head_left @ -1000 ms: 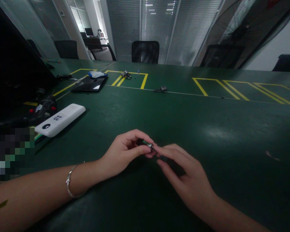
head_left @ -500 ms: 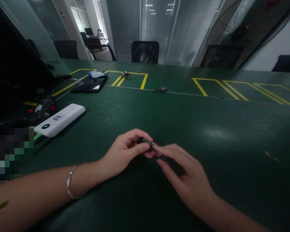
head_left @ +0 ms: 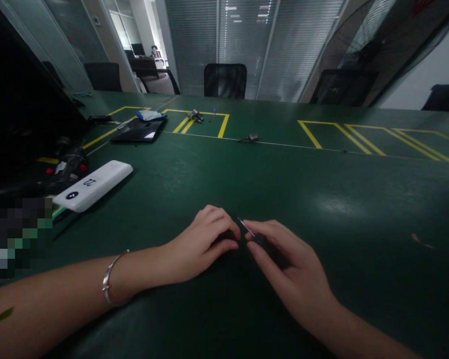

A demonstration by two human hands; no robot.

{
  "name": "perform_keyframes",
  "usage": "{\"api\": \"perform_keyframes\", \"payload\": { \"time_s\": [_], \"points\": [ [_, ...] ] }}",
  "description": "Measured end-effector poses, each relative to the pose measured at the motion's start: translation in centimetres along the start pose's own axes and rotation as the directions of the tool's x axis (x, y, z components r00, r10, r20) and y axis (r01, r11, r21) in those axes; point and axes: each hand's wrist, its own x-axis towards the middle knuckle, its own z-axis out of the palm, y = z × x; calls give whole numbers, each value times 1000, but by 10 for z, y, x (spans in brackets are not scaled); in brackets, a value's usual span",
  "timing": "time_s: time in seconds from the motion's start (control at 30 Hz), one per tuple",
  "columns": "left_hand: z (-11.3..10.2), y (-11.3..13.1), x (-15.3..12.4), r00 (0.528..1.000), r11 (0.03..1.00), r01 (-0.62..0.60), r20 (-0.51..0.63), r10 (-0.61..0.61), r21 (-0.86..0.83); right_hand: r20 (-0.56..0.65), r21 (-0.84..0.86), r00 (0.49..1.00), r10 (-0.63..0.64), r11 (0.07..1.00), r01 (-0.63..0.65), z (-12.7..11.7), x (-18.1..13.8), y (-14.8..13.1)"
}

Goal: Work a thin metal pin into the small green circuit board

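My left hand [head_left: 204, 244] rests low on the green table [head_left: 322, 199], fingers curled over a small dark part [head_left: 226, 236] that is mostly hidden beneath them. A silver bracelet [head_left: 107, 281] sits on that wrist. My right hand [head_left: 284, 264] lies just to the right, pinching a small dark-handled screwdriver [head_left: 260, 242]. Its thin metal tip [head_left: 244, 225] points up and left, close to the fingertips of the left hand.
A white power bank [head_left: 93, 185] lies at the left, with a dark tool with red marks [head_left: 67, 164] behind it. Farther back are a black tablet [head_left: 138, 129], a blue-white packet [head_left: 149, 115], small metal parts [head_left: 195, 116] and a metal piece [head_left: 251, 137]. Chairs line the far edge.
Both hands have dropped toward the table. My left hand has rolled over and now covers the small part it was holding up; the screwdriver tip has come free of it.
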Motion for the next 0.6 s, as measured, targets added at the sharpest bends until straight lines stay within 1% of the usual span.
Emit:
{"api": "perform_keyframes", "payload": {
  "time_s": [0.1,0.27,0.37,0.5,0.6],
  "points": [
    [-1,-1,1,1000,1000,-3,3,3,-18,14,9,1000,15,1000,-15,-1,-1,-1],
    [-3,-5,0,995,996,-60,82,65,-67,25,30,999,25,999,-26,-1,-2,-2],
    [-3,-4,0,993,997,-60,102,64,-38,27,32,999,30,999,-31,0,-1,-1],
    [-2,-1,0,991,995,-90,103,85,44,32,42,999,29,999,-31,0,0,0],
    [-1,-1,0,990,992,-90,111,81,82,51,45,998,40,998,-42,-1,0,0]
  ]
}}
